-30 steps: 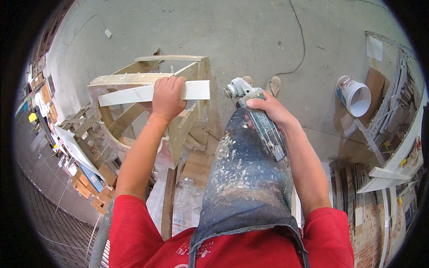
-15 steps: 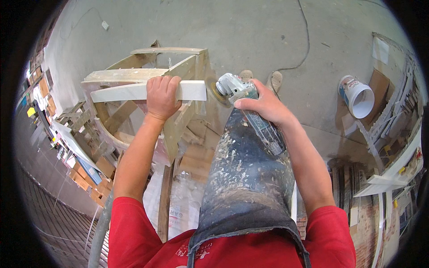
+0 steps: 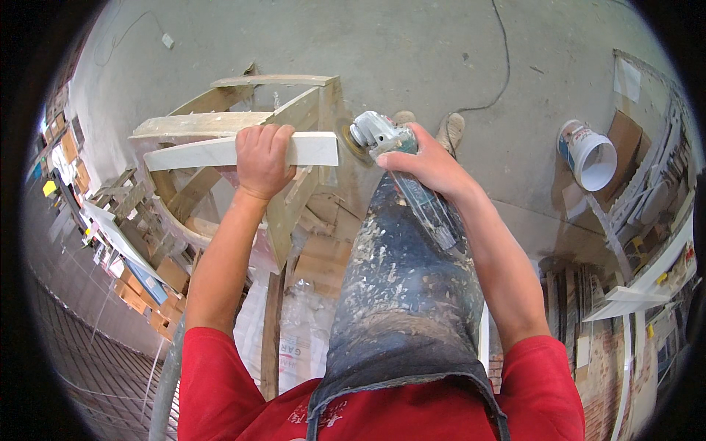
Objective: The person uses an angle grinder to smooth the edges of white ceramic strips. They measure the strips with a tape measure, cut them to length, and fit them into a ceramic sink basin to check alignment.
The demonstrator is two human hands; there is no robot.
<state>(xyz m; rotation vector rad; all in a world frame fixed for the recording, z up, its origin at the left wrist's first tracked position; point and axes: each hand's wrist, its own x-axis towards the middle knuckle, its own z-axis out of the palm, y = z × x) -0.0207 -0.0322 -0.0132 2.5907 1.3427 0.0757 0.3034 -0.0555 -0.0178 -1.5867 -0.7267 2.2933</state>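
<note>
My left hand (image 3: pixel 265 160) is closed over a long white strip (image 3: pixel 312 149), slightly curved, and presses it on a pale wooden frame (image 3: pixel 290 116). My right hand (image 3: pixel 434 165) grips an angle grinder (image 3: pixel 421 197) with a grey metal head and a dark teal body. Its round yellowish disc (image 3: pixel 354 141) stands at the strip's right end, touching or very close to it; which of the two I cannot tell. The disc's edge looks blurred. My right fingers are partly hidden behind the tool. The grinder's rear end points down toward my stained dark apron (image 3: pixel 404 294).
A dark cord (image 3: pixel 506 70) runs over the concrete floor (image 3: pixel 397 51) past my shoes. On the right a white bucket (image 3: pixel 594 165) lies tipped beside cardboard and stacked white strips (image 3: pixel 647 176). Cartons (image 3: pixel 173 275) and boards crowd the left. A wooden bar (image 3: pixel 272 334) stands below the frame.
The grinder has shifted slightly left and up, its disc staying by the strip's end. The left hand and the strip sit a few pixels further left. Both grips are unchanged.
</note>
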